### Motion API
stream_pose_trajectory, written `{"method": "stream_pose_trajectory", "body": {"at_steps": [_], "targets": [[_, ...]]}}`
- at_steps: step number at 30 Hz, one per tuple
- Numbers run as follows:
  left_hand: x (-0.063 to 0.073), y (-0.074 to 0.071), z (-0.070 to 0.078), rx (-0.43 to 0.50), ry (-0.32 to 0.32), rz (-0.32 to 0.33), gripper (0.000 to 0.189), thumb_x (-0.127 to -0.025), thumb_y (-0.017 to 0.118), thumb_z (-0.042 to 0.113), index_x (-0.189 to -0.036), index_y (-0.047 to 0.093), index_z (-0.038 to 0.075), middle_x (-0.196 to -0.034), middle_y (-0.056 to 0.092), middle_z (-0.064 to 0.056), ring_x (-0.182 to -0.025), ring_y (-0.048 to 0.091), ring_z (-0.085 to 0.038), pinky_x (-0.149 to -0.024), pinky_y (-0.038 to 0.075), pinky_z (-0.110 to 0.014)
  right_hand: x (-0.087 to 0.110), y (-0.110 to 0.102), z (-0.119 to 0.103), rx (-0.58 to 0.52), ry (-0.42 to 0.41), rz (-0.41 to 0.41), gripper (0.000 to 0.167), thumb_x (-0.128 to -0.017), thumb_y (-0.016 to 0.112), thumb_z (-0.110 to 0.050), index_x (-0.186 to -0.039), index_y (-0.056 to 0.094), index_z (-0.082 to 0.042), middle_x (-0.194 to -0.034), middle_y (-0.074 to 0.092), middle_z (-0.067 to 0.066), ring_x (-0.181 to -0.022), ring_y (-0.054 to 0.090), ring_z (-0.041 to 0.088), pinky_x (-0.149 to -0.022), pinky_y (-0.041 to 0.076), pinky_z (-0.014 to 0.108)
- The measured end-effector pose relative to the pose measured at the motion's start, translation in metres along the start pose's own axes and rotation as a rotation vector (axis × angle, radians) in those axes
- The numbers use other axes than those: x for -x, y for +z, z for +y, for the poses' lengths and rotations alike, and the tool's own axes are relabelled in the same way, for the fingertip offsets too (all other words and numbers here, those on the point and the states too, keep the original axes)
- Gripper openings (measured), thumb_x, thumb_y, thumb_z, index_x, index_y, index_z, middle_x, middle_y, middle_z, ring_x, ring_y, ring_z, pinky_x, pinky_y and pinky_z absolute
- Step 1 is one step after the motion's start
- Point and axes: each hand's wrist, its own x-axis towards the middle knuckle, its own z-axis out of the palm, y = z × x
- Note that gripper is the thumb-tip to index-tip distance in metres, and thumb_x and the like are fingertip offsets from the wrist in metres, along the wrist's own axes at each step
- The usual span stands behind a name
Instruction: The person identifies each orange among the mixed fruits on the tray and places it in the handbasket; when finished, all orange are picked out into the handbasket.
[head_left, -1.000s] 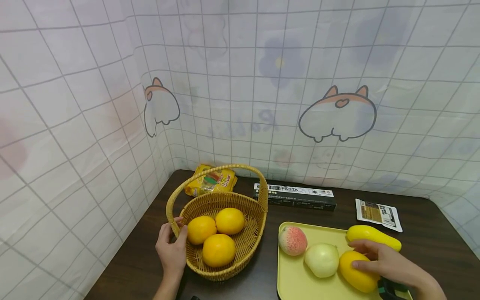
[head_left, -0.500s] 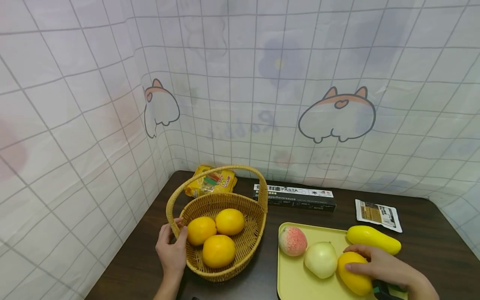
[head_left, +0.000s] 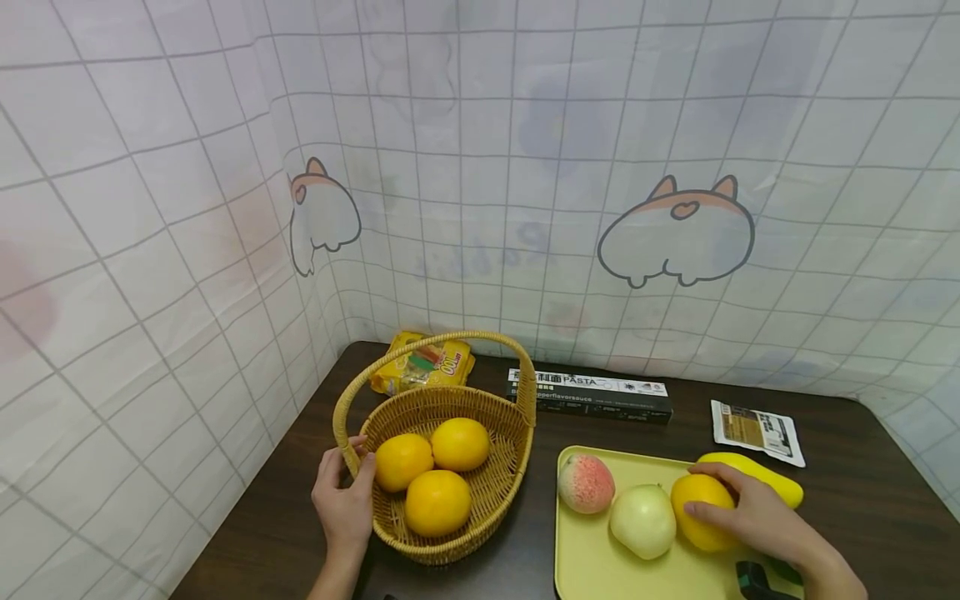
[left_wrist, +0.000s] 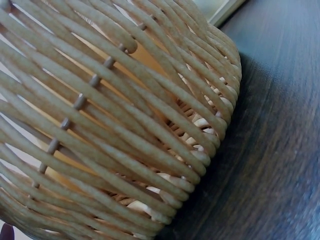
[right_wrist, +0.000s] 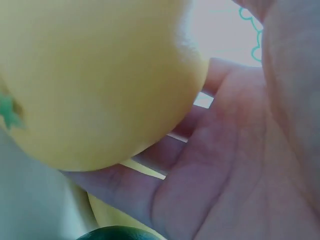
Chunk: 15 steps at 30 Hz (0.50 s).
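My left hand (head_left: pixel 343 498) grips the wicker basket (head_left: pixel 498 508) at its left side, where the arched handle meets the rim. Inside the basket lie three oranges (head_left: pixel 438 503). The basket's woven wall (left_wrist: pixel 150 100) fills much of the left wrist view. Over the yellow tray (head_left: pixel 592 575) my right hand (head_left: pixel 765 517) holds another orange (head_left: pixel 701 510), fingers behind it and thumb in front. That orange shows a green star-shaped stem end in the right wrist view. To its left on the tray sit a pale green pear-like fruit (head_left: pixel 643 522) and a pink-and-white peach (head_left: pixel 587 483).
A long yellow fruit (head_left: pixel 780 482) lies at the tray's back right, partly behind my right hand. A dark green rounded thing (right_wrist: pixel 117 234) sits beneath that hand. Along the back are a yellow packet (head_left: pixel 423 362), a black pasta box (head_left: pixel 592 402) and a flat pouch (head_left: pixel 757 432).
The held orange has moved up and slightly left with my right hand, closer to the pale green fruit and now overlapping the long yellow fruit. My left hand and the basket stay put.
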Motion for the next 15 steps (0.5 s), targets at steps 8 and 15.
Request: {"method": "stream_pose_trajectory", "body": {"at_steps": [8, 15], "targets": [[0.0, 0.0, -0.003, 0.009, 0.012, 0.007, 0.017, -0.086, 0.066, -0.007, -0.103, 0.069, -0.005, -0.095, 0.061, -0.02, -0.084, 0.057, -0.013, -0.074, 0.043, -0.013, 0.001, -0.002, -0.008, 0.007, -0.017, 0.083, 0.062, -0.09, 0.068, -0.042, -0.138, 0.05, -0.007, -0.128, 0.057, 0.018, -0.094, 0.057, 0.022, -0.07, 0.049, 0.031], [0.0, 0.0, -0.003, 0.007, 0.011, 0.005, 0.018, -0.086, 0.066, -0.007, -0.104, 0.069, -0.005, -0.095, 0.06, -0.02, -0.085, 0.056, -0.013, -0.075, 0.043, -0.013, 0.005, -0.004, -0.025, -0.029, -0.065, 0.201, 0.061, -0.091, 0.068, -0.037, -0.14, 0.048, -0.007, -0.13, 0.057, 0.022, -0.102, 0.06, 0.026, -0.069, 0.052, 0.026]]}}
